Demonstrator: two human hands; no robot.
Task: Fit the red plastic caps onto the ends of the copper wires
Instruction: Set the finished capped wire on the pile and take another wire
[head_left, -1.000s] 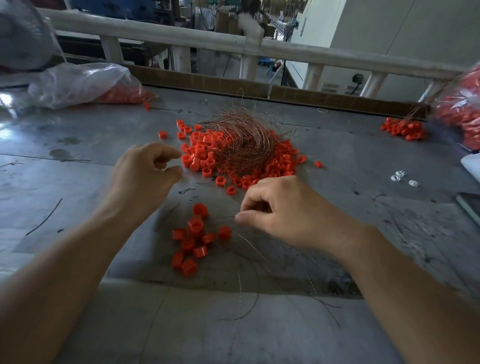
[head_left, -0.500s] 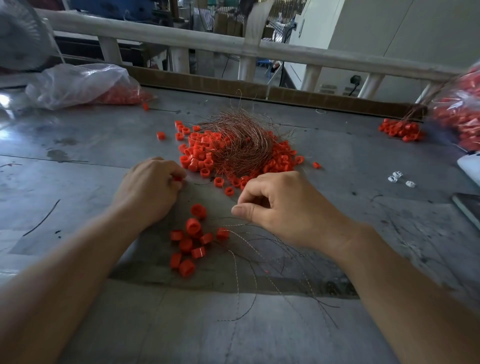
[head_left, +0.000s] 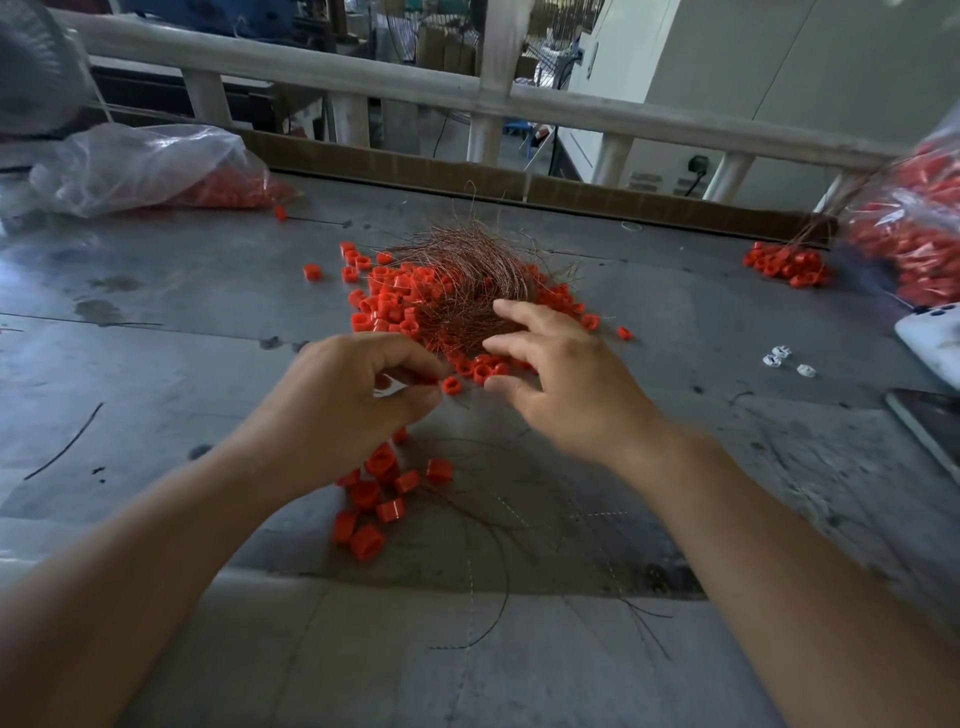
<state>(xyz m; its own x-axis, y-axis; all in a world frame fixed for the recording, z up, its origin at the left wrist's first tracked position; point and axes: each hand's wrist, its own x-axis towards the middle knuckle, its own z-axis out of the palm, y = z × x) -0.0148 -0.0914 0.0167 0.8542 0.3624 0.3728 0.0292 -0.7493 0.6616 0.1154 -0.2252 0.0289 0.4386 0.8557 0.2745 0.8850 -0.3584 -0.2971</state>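
Observation:
A tangled bundle of copper wires (head_left: 467, 280) lies mid-table on a spread of red plastic caps (head_left: 384, 306). My left hand (head_left: 348, 410) is curled, and its thumb and forefinger pinch one red cap (head_left: 451, 385) at the pile's near edge. My right hand (head_left: 561, 384) hovers open, fingers spread, with its fingertips over the near side of the wire bundle; it holds nothing. A small heap of caps (head_left: 374, 499) sits below my left hand. A few loose thin wires (head_left: 493, 525) lie on the table beneath my right wrist.
A clear plastic bag holding red caps (head_left: 156, 166) lies far left, and another bag of caps (head_left: 914, 234) far right beside a small red heap (head_left: 784, 265). White small parts (head_left: 779, 358), a white phone (head_left: 935, 338) and a dark flat device (head_left: 930, 431) sit at the right edge. A railing (head_left: 363, 78) bounds the back.
My right hand has let go of the thin wire, opened and moved forward to the wire bundle. My left hand has shifted right from the cap pile's edge, pinching a cap.

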